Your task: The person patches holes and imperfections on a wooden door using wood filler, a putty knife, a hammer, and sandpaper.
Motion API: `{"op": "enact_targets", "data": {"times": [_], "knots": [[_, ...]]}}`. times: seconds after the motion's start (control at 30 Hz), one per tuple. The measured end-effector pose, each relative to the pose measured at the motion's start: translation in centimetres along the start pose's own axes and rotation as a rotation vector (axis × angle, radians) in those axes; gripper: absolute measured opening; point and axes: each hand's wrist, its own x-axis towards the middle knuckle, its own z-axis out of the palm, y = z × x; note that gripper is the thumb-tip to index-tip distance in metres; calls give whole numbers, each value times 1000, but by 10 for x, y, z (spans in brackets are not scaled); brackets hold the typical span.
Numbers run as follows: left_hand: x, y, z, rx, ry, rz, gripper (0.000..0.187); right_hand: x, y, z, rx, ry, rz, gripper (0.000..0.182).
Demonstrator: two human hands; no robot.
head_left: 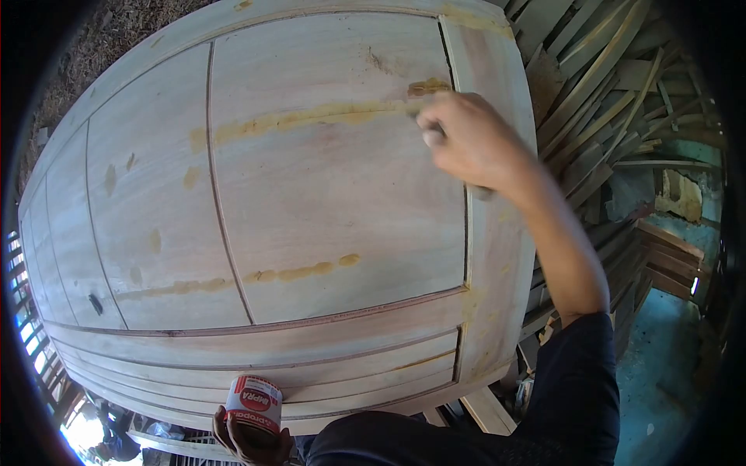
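Note:
A large pale wooden panel with grooves lies before me, marked by yellowish filler streaks. Over its upper right part, my right hand is closed around a tool that is mostly hidden and blurred; a bit of it shows below the palm. Just above the fingers is a darker brown filler patch. At the bottom, my left hand holds a red and white can upright by the panel's near edge.
A small dark object lies on the panel's left part. Wood strips and scraps are piled along the right side. Beyond them is a bluish-green floor with stacked boards. Dry ground shows at the upper left.

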Motion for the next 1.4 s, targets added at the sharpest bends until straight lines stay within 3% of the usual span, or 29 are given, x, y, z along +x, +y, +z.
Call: {"op": "enact_targets", "data": {"times": [0.03, 0.1, 0.17, 0.3, 0.37, 0.47, 0.5, 0.57, 0.6, 0.7, 0.77, 0.83, 0.87, 0.9, 0.97, 1.07, 1.2, 1.27, 1.4], "knots": [[0, 0, 0, 5, 6, 3, 99, -9, -4, -15, 92, -305, 87, 10], [1, -1, 2, -20, 19, 9, 100, -24, 20, -27, 135, -230, 55, 16], [-1, 1, 2, -43, 31, 0, 101, -20, 43, -28, 0, 53, 8, 21], [-2, -1, 5, -61, 28, -2, 101, -3, 59, 8, 34, 136, -63, 18], [-1, -2, 3, -53, 21, 8, 102, -16, 42, 14, 42, 169, 27, 15], [1, 1, 1, -54, 37, 27, 102, -25, 31, -14, 80, -124, 9, 7], [3, 2, 0, -35, 22, 21, 102, -21, 29, -18, 80, -120, 7, 7], [0, 3, -1, -18, 4, 8, 102, -4, 27, -21, 5, 32, 80, 8], [-2, 1, 0, -3, 4, 12, 101, 6, 37, -10, 13, 158, -14, 12], [2, -1, -1, 18, 1, 24, 101, -5, 40, 25, -52, 171, -30, 15], [-1, 2, -1, 24, 7, 14, 101, -18, 23, 2, -41, 104, 41, 15], [0, 3, -2, -24, -5, -18, 102, -22, 13, -32, 20, -224, 226, 21], [0, 3, -2, -27, 1, -21, 102, -20, 27, -27, -30, -88, 74, 22], [0, 3, -2, -21, -11, -29, 102, -19, 36, -14, -31, -90, 69, 22], [-1, 3, -1, -19, -20, -33, 102, -20, 52, 14, -30, 240, -88, 20], [1, 0, 1, 1, 7, -16, 102, -23, 50, 49, 100, 348, -29, 15], [4, 7, -4, -2, 15, -3, 101, -24, 47, 14, -4, 166, 21, 18], [6, 6, -3, 0, 12, -14, 100, -21, 42, -25, -44, -207, 3, 18], [4, 7, -2, 4, 15, -17, 100, 9, 48, -13, -158, 8, -43, 17]]}}
